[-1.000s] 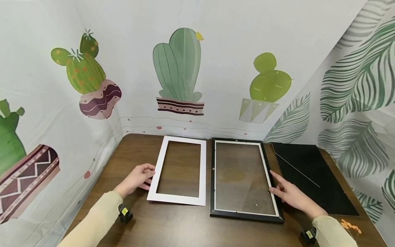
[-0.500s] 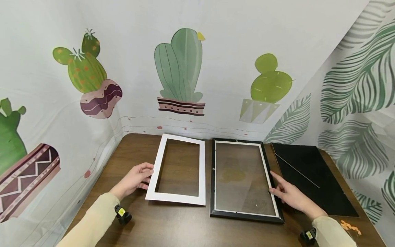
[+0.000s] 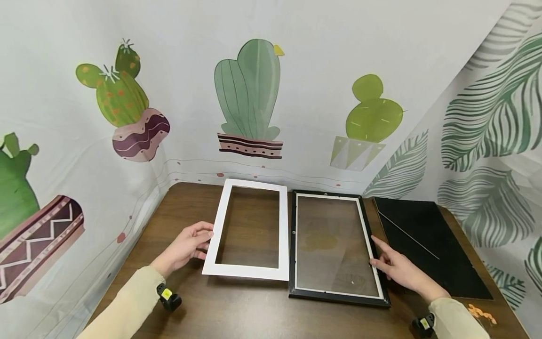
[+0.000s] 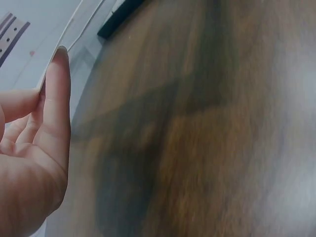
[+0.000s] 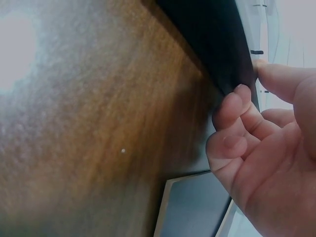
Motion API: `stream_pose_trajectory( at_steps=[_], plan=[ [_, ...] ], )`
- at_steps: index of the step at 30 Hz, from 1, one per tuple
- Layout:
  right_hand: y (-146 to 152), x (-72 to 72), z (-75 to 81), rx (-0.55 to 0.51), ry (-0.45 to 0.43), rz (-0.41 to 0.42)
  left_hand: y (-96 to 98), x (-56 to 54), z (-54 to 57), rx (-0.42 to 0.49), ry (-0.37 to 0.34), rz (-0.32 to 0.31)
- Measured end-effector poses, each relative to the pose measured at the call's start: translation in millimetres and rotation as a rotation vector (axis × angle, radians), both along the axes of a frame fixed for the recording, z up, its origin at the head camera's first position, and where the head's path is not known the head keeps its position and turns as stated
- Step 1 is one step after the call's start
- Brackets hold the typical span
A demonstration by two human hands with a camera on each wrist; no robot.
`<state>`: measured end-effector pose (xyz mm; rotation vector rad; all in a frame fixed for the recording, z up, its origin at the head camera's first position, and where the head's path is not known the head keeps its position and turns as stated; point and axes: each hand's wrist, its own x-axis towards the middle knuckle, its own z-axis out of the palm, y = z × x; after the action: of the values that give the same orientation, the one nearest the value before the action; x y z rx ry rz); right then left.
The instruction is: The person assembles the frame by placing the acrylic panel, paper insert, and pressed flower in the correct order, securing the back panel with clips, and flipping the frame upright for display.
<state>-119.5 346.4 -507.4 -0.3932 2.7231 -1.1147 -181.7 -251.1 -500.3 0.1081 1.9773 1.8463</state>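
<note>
My left hand [image 3: 184,247] pinches the left edge of a white picture mat [image 3: 245,271] with a rectangular window, thumb on top. The mat is raised, its shadow on the table; in the left wrist view it shows edge-on between thumb and fingers [image 4: 57,94]. Beside it lies a black picture frame [image 3: 338,297] with a clear pane and a pale inner border. The mat's right edge comes right up to the frame's left side. On the frame's right side, my right hand [image 3: 400,268] holds the rim; the right wrist view has the thumb on top and curled fingers against the outer side [image 5: 229,108].
A black backing board [image 3: 444,263] lies to the right, with a thin rod [image 3: 410,235] across it. Small orange pieces [image 3: 482,314] sit near the front right. Behind the brown table [image 3: 254,315] hangs a cactus-print cloth [image 3: 305,94].
The mat has risen higher off the table and, in the last half second, shifted right toward the frame with my left hand. My right hand and the frame stay in place.
</note>
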Motion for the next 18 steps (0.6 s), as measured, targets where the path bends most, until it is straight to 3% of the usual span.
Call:
stream_pose_trajectory(
  at_steps=[8, 18],
  plan=[
    [-1.8, -1.3, 0.2, -0.015, 0.015, 0.009, 24.5, 1.5, 4.7, 0.038, 0.011, -0.022],
    [-2.8, -3.0, -0.4, -0.015, 0.004, 0.003, 70.4, 0.2, 5.8, 0.058, 0.015, 0.003]
  ],
)
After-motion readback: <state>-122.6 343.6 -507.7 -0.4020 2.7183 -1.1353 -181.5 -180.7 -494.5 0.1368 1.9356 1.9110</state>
